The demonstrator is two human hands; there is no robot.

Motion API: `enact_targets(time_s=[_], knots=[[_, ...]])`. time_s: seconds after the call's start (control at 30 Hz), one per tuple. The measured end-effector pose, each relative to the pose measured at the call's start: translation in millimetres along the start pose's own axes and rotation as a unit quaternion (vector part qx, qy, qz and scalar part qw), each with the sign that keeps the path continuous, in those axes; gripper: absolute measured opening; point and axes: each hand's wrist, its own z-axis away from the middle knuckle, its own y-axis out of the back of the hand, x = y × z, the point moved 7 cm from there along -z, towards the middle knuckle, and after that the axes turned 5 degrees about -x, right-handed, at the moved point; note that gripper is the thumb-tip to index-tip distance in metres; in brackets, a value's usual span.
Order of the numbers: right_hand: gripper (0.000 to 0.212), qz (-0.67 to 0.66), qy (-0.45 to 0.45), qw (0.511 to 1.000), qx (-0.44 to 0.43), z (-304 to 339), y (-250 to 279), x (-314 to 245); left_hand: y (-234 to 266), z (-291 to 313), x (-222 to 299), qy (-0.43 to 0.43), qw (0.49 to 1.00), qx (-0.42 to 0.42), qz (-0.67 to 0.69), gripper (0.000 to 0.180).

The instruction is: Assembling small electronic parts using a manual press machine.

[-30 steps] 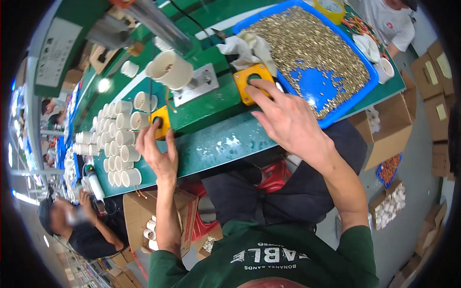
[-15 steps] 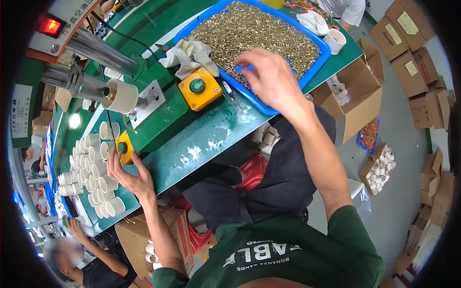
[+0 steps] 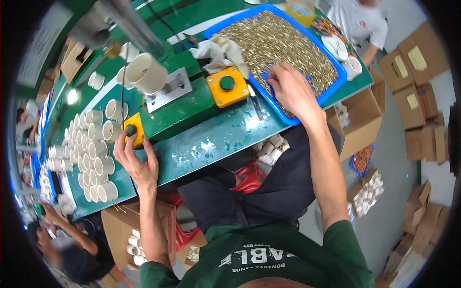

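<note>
My left hand (image 3: 138,165) rests with fingers stretched at a yellow button box (image 3: 134,128), its fingertips by the green button. Over the near-left part of a blue tray (image 3: 274,108), my right hand (image 3: 292,91) has its fingers bent together; whatever is between them is hidden. Small brass-coloured metal pieces (image 3: 273,41) fill most of that tray. A white cup-shaped part (image 3: 146,74) sits on the press fixture's metal plate (image 3: 169,90). Above and left of the cup is the brass-tipped press ram (image 3: 113,49).
A second yellow button box (image 3: 226,86) and a cloth (image 3: 218,52) lie between press and tray. Many white cups (image 3: 96,149) stand at left. Cardboard boxes (image 3: 360,127) flank the table. Co-workers sit at lower left and upper right (image 3: 357,24).
The ram tip, earlier down at the cup, is now raised clear of it. My right hand's fingers have drawn closer together over the tray. The whole view has shifted.
</note>
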Motion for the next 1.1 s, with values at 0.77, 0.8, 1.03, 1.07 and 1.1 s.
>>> enact_targets(time_s=[0.77, 0.8, 1.03, 1.07, 1.1], knots=[[0.014, 0.147, 0.038, 0.982, -0.112, -7.0, -1.8, -21.3, -4.5, 4.2, -5.8, 0.027, 0.998, -0.012, 0.047, 0.035], [0.013, 0.164, 0.043, 0.977, -0.130, -10.6, -2.5, -22.5, -3.8, 4.2, -6.3, 0.028, 0.999, -0.014, 0.045, 0.035], [0.012, -0.196, 0.028, 0.979, -0.037, -38.7, 36.1, -46.8, -1.4, -0.5, -3.4, 0.030, 0.998, -0.006, 0.063, 0.033], [0.013, -0.209, 0.061, 0.975, -0.033, -44.6, 40.1, -67.4, -2.3, -0.3, -3.0, 0.030, 0.997, -0.006, 0.067, 0.033], [0.013, -0.225, 0.096, 0.969, -0.029, -51.8, 42.7, -90.4, -1.5, -0.2, -4.1, 0.032, 0.997, -0.006, 0.066, 0.033]])
